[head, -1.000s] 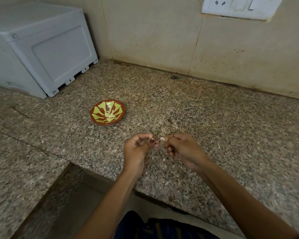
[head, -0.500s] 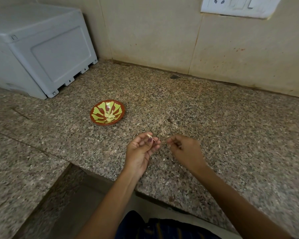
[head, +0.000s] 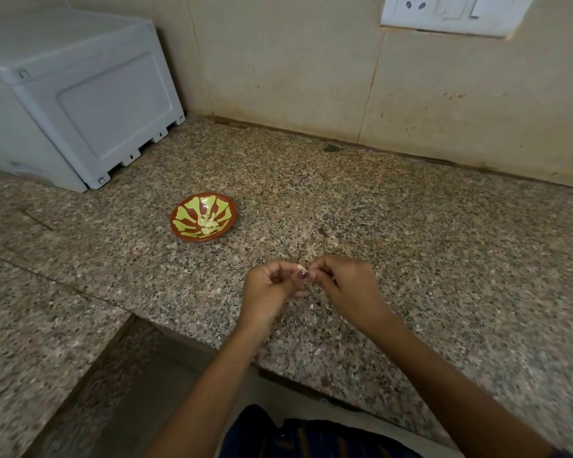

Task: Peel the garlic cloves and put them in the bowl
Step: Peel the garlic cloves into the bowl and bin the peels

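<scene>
- Head view, with the bowl [head: 203,217] as landmark: it sits on the granite counter [head: 411,233], a red-brown dish with yellow-green petal markings, and several pale peeled cloves [head: 208,223] lie piled at its centre, so part of the task looks done.
- Nearer the person than the bowl and off to its right, both hands meet above the counter's front edge. The left hand [head: 272,285] has its fingers curled inward and pinches a small pale garlic clove [head: 301,268] at the fingertips, which steadies the clove so the skin can be pulled against it.
- The right hand [head: 348,285] comes in from the opposite side, thumb and forefinger closed tightly on the clove's other end; this looks like a peeling pinch on the skin, though the clove is too small to tell whether skin or flesh is gripped.
- The hands are well apart from the bowl, probably so that loose skin falls on the counter and not among the peeled cloves. A few pale flecks [head: 311,306] on the granite just below the hands may be shed peel.
- Behind the bowl to its left stands a grey plastic box [head: 80,104] against the tiled wall [head: 295,67]; a white switch plate [head: 450,11] is mounted high on the wall, far right of the bowl.
- Judged next step: finish stripping this clove, then carry it leftward to the bowl.
</scene>
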